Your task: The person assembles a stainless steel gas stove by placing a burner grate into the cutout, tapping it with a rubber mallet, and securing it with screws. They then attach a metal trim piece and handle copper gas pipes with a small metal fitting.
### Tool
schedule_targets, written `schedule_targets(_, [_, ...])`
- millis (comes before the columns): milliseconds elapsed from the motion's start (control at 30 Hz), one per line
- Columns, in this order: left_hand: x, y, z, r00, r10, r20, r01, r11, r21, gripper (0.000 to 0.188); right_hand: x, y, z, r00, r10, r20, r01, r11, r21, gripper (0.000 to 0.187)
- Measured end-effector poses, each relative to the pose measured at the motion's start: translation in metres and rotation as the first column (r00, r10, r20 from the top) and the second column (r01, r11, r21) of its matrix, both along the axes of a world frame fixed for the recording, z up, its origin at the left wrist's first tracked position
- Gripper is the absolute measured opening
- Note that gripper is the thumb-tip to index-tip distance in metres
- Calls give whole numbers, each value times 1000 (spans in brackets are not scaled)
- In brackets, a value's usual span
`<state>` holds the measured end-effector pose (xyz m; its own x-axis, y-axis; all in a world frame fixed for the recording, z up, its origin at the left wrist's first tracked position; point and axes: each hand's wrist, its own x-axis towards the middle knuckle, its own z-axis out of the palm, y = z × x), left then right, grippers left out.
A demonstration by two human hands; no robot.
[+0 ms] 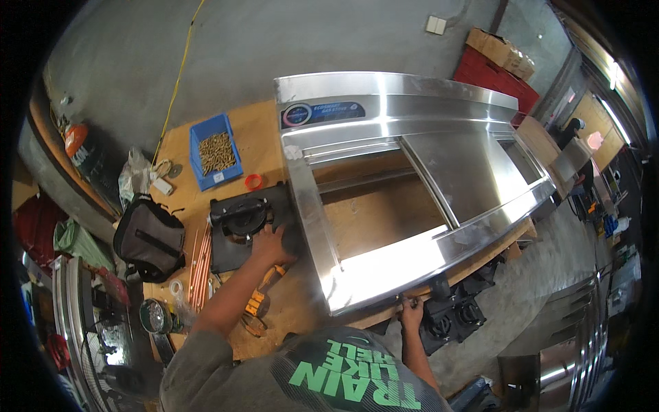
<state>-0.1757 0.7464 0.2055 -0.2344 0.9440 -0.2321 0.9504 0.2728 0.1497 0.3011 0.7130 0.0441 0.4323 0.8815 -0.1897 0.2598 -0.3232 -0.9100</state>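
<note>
A stainless-steel stove body with rectangular openings lies on a wooden workbench. To its left sits a black gas burner unit with a round burner in its middle. My left hand rests over the unit's right side, fingers spread. Beside that forearm lies a yellow-and-black power tool. My right hand is low at the stove body's front edge, fingers curled together; what they grip is too small to tell. Near it, more black burner units sit below the bench edge.
At the back left is a blue bin of brass fittings, with a red ring near it. Copper tubes, a grey backpack and a round tub line the bench's left side. Red crates stand far right.
</note>
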Motion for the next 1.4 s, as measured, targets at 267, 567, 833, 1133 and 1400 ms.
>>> schedule_targets(267, [3,7,30,998,26,60,-33,993,111,95,43,-28,52,965,9,263,-36,995,98,50])
schedule_targets(567, [-93,26,96,940,-71,333,-19,966,259,86,97,-61,94,946,-133,295,155,986,-53,34])
schedule_targets(833, [-183,-16,173,566,43,823,-482,827,289,64,119,-43,132,973,-83,217,55,990,129,30])
schedule_targets(1133, [-86,-123,309,224,-242,944,-686,649,329,66,14,35,329,942,216,257,-334,682,651,22])
schedule_targets(1400, [36,-191,398,514,-369,775,-649,424,632,81,-212,58,408,158,594,789,-897,-248,366,40])
